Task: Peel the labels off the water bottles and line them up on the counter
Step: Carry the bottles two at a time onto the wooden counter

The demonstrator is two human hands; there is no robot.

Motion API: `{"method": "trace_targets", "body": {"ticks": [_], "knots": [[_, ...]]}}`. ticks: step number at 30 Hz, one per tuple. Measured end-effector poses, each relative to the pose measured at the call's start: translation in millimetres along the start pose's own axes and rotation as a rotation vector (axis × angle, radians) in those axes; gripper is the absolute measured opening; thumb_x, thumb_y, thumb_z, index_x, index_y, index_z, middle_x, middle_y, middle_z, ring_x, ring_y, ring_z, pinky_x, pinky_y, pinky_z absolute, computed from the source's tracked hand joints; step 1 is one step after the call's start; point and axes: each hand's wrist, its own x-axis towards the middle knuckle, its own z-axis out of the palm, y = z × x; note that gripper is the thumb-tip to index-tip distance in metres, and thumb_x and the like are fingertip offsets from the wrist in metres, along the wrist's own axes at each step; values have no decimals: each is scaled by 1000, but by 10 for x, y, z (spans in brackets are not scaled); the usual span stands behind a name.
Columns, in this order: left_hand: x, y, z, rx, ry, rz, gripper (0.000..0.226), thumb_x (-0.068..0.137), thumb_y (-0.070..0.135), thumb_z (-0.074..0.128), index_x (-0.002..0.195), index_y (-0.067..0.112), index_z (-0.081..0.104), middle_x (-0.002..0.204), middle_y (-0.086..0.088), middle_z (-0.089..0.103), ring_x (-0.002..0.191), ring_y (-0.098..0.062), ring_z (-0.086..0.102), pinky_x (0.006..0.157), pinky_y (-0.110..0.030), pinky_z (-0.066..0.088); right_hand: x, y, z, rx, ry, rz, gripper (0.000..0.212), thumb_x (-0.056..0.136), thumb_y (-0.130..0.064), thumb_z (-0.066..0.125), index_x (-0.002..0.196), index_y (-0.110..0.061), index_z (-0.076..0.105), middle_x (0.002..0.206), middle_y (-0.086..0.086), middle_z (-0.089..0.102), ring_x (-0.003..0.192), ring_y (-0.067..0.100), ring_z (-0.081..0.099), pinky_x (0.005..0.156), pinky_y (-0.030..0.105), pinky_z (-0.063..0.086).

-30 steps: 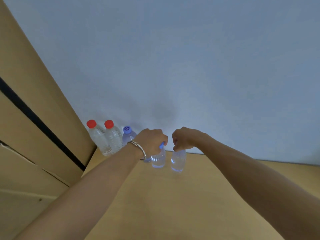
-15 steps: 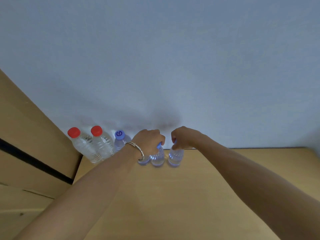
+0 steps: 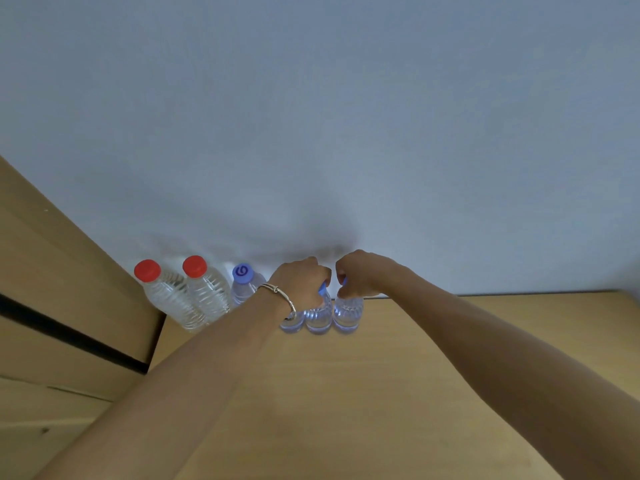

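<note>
In the head view, your two forearms reach in from the lower corners and meet just below the middle of the frame, at the back edge of the wooden counter (image 3: 346, 393) where it meets the pale wall (image 3: 311, 133).

Your left hand (image 3: 304, 284), with a thin metal bracelet (image 3: 281, 293) on its wrist, is curled down over the top of the fifth bottle (image 3: 318, 318); a sliver of blue cap shows under its fingers. Your right hand (image 3: 360, 273) is curled in the same way round the top of the sixth bottle (image 3: 348, 315), just to the right. The two hands are close together, knuckles almost touching, each clamped on its own bottle.

The bottles stand upright in a row along the wall, running from centre left to the centre of the frame. From the left come the first red-capped bottle (image 3: 169, 299), the second red-capped bottle (image 3: 207, 292) touching it, then the blue-capped bottle (image 3: 244, 285) with a swirl on its cap. The fourth bottle (image 3: 292, 322) is mostly hidden behind your left wrist; only its base shows. All the bodies that show are clear and ribbed.

A wooden cabinet (image 3: 69, 289) with a dark seam fills the left side.
</note>
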Motion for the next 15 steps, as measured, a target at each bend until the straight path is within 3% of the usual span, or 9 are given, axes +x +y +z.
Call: {"method": "trace_targets", "body": {"ticks": [11, 15], "knots": [[40, 15, 3, -85, -2, -66, 31, 87, 23, 60, 117, 16, 58, 116, -10, 52, 103, -31, 58, 76, -30, 40, 41, 41, -25, -18, 8, -4, 29, 83, -20, 70, 110, -12, 64, 112, 5, 62, 88, 16, 51, 70, 27, 39], [31, 47, 7, -96, 4, -62, 27, 87, 19, 58, 114, 14, 59, 114, -11, 53, 100, -31, 58, 73, -29, 38, 47, 11, 15, -46, 11, -7, 29, 83, -20, 70, 109, -11, 63, 112, 6, 61, 96, 21, 58, 71, 27, 41]]}}
